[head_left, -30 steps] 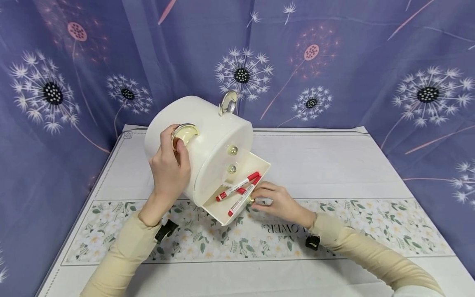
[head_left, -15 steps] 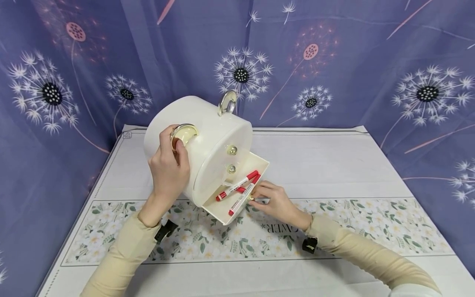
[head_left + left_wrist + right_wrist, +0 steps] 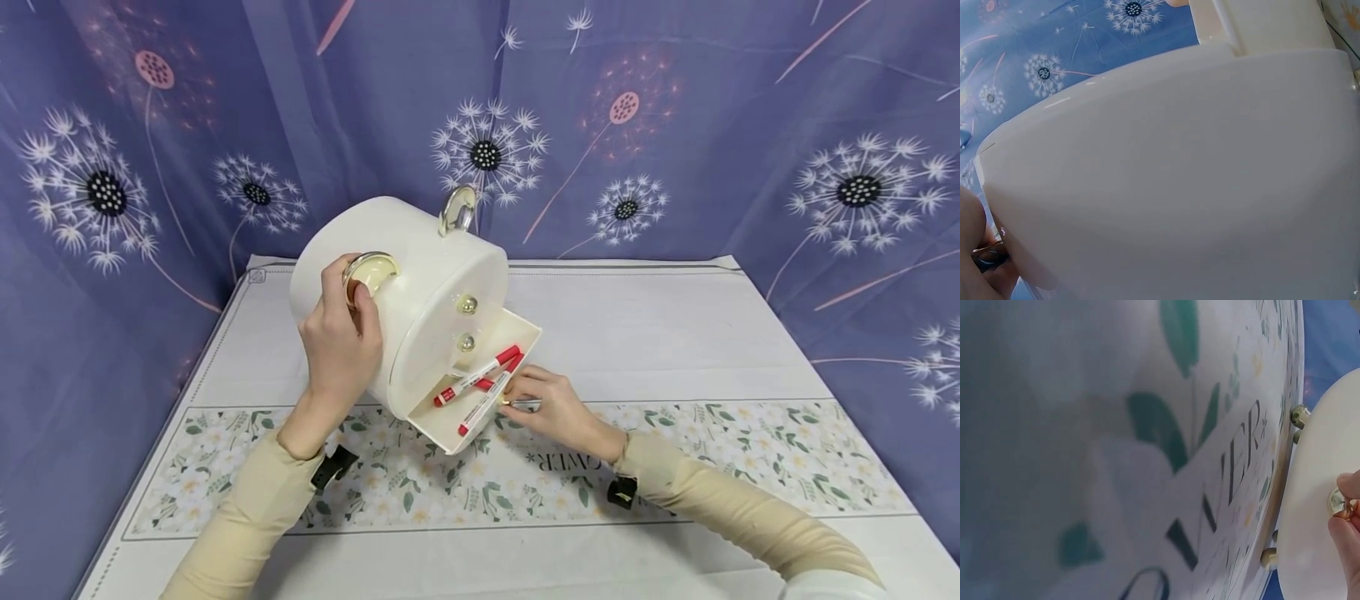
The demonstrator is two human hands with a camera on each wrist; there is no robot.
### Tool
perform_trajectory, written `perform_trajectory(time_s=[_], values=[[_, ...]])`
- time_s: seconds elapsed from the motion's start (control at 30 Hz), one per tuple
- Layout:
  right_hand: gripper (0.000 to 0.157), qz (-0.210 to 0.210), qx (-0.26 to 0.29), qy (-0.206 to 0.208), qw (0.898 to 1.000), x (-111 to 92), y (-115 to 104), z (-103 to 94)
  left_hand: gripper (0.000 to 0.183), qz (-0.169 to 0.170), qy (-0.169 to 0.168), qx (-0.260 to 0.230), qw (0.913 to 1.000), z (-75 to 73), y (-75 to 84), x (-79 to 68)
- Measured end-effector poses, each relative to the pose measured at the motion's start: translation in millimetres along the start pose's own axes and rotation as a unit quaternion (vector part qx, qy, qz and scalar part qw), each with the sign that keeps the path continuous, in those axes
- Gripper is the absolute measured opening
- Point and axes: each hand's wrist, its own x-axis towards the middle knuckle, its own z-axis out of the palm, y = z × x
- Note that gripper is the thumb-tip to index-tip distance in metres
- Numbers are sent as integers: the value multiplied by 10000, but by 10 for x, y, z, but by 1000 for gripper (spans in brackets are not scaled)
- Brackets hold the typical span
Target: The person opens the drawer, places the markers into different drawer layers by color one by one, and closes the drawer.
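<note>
A glossy white rounded drawer box [image 3: 405, 250] stands tilted, two gold ring handles on its top. My left hand [image 3: 341, 342] grips the nearer ring handle [image 3: 375, 265]. The lowest drawer [image 3: 435, 427] is pulled out and holds white markers with red caps, two on top [image 3: 476, 377] and red parts of another beneath. At the drawer's front, my right hand [image 3: 562, 412] pinches its round gold knob [image 3: 1337, 503]. The left wrist view is mostly filled by the box wall [image 3: 1166, 162], with fingers at the lower left edge.
Two more gold knobs [image 3: 468, 305] sit on the upper drawer fronts. Small gold feet [image 3: 1270, 558] show at the box's underside. A white table cover [image 3: 637, 325] with a floral band lies below, and a purple dandelion curtain [image 3: 360, 100] hangs behind.
My right hand and the drawer front have shifted very slightly left, toward the box. My left hand keeps its grip on the ring handle, and the markers lie almost as before.
</note>
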Motion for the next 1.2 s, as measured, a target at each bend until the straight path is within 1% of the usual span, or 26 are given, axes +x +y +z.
perform_trajectory(time_s=[0.3,0.53,0.73,0.9,1.07,1.2], values=[[13,62,53,-42,10000,66,-18,46,30,10,35,31,10000,5,-4,-1],[13,-10,-18,-30,10000,127,-23,65,30,37,26,34,10000,3,-6,7],[14,130,-85,-137,9998,170,-39,76,30,21,30,20,10000,13,-13,1],[16,184,-136,-148,9996,204,-30,92,30,29,-15,30,10000,16,-14,1],[17,93,-153,-88,9998,242,-23,106,30,27,-51,47,10000,14,-15,2],[18,1,-125,-79,9999,273,-23,122,31,-18,-1,0,10000,14,-19,-7]])
